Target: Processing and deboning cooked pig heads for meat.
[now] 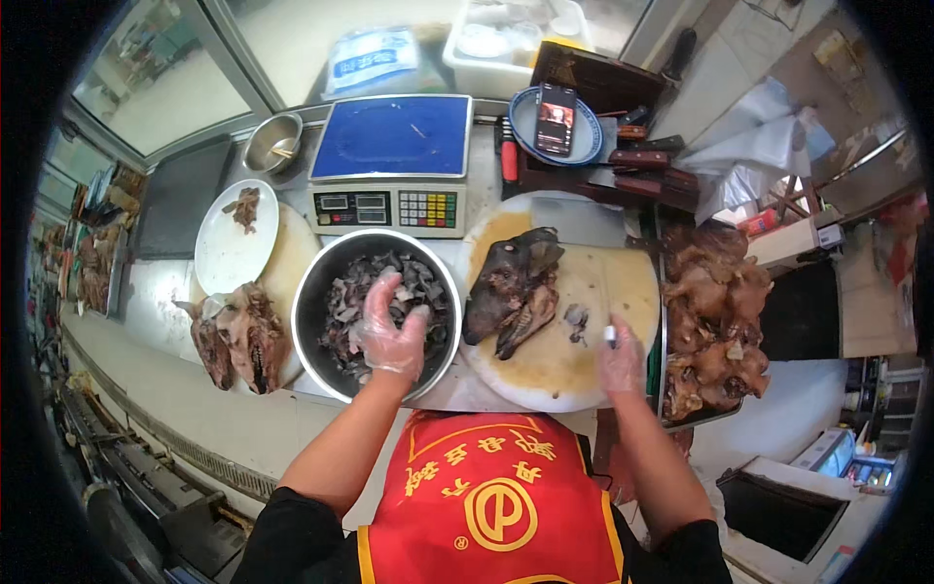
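Note:
My left hand, in a clear plastic glove, is over a round metal bowl with its thumb and fingers apart. Dark chopped meat pieces fill much of the bowl. My right hand, also gloved, grips what looks like a thin knife at the right side of a round cutting board; its blade is hard to make out. On that board lie a dark cooked animal head, apparently a sheep's or goat's, and a small dark scrap. A cleaver blade rests at the board's back.
Behind the bowl stands a digital scale. To the left are a white plate with meat scraps and split heads. A tray of brown cooked meat sits right. Knives and a phone on a bowl lie behind.

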A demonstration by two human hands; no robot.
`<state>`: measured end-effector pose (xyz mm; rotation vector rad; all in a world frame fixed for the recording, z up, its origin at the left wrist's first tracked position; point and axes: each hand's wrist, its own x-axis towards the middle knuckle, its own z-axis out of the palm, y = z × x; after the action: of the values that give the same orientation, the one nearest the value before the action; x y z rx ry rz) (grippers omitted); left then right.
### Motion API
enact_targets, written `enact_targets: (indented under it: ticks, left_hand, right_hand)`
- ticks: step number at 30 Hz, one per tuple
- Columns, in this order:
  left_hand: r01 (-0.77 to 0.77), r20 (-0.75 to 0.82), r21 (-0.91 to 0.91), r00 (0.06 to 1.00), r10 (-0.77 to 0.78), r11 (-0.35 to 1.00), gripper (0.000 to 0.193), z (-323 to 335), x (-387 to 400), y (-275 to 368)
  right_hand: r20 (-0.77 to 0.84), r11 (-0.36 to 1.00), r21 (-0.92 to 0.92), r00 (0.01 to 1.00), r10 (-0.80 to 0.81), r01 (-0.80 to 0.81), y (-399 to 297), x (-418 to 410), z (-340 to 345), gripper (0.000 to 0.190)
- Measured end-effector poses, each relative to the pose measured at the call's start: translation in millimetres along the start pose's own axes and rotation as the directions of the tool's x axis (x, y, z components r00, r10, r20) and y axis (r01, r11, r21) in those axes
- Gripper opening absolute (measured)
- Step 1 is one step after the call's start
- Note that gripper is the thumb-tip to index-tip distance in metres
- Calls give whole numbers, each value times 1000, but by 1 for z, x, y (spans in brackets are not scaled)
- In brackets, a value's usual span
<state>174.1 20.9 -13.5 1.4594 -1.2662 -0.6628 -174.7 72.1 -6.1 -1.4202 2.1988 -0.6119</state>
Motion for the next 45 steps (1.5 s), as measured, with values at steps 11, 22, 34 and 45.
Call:
enact_targets:
  ticks: [11, 22, 34, 45]
  left_hand:
    - [-221, 164, 214, 968, 188, 952, 50, 38, -46, 28]
    - [-174, 58, 289, 985, 164, 941, 42, 38, -74, 47]
    - [-136, 27, 306, 991, 135, 942, 40, 39, -83, 43]
    - [-212, 78, 274, 977, 198, 938, 38, 21, -70, 38]
  right_hand:
    - [80, 751, -569, 931, -355, 335, 107, 68, 12, 44]
    - [299, 966, -157, 942, -150, 204, 17, 105, 29, 54]
    - [672, 645, -239, 604, -429, 725, 39, 57, 14, 20]
    - [536, 921, -132, 808, -244, 366, 29, 19, 38, 18]
